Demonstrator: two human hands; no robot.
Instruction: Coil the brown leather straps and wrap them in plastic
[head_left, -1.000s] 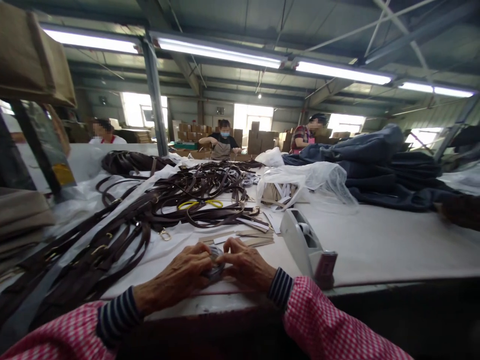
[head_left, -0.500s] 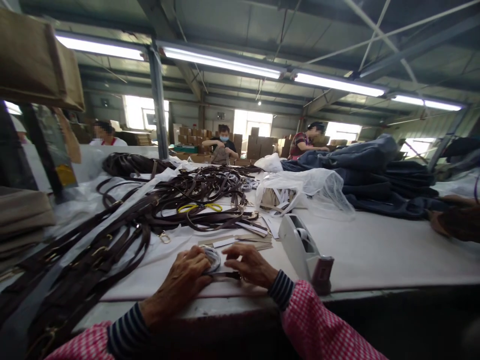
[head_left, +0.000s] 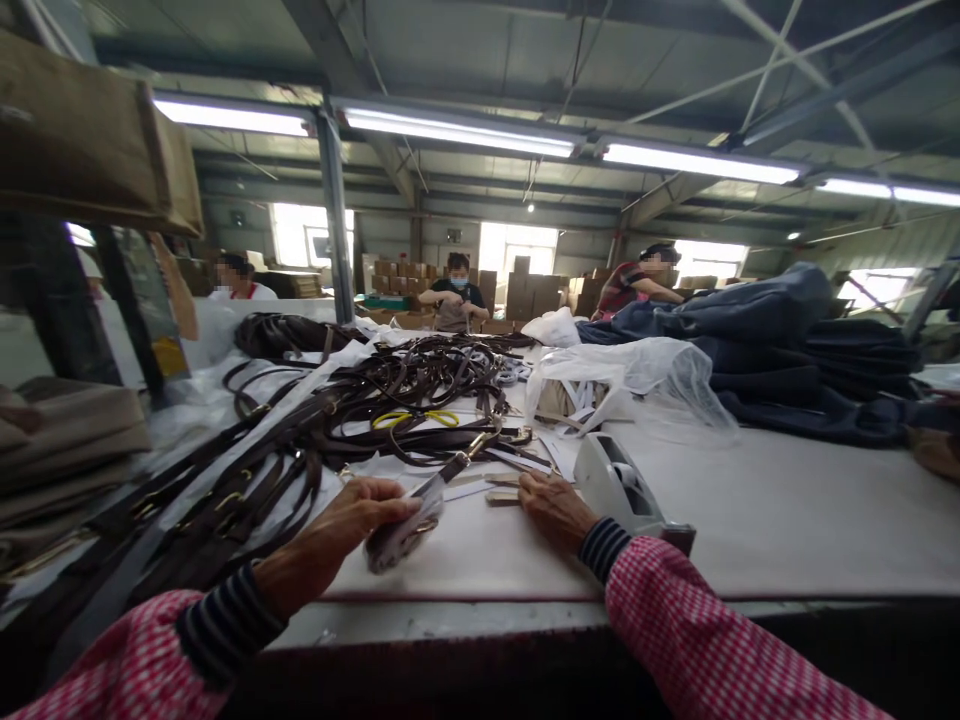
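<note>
My left hand [head_left: 367,515] grips a dark brown leather strap [head_left: 435,485], coiled into a bundle, between thumb and fingers above the table. A gold snap hook [head_left: 478,445] sticks out from its far end, and pale wrapping covers part of the lower bundle, which is blurred. Low at the table, my right hand [head_left: 555,508] has its fingers closed over the ends of flat beige strips [head_left: 504,490]. How many it pinches is hidden. Just right of that hand stands a grey tape dispenser [head_left: 619,485].
Brown straps with gold fittings [head_left: 247,490] heap over the left and middle. Yellow-handled scissors [head_left: 416,420] lie among them. Behind the dispenser is a clear plastic bag [head_left: 645,375] with beige strips; dark blue fabric [head_left: 780,350] is piled right. Several people work beyond the table.
My left hand has lifted the strap bundle off the table and turned it. My right hand has left the strap and moved right and away onto the beige strips. The view has shifted slightly.
</note>
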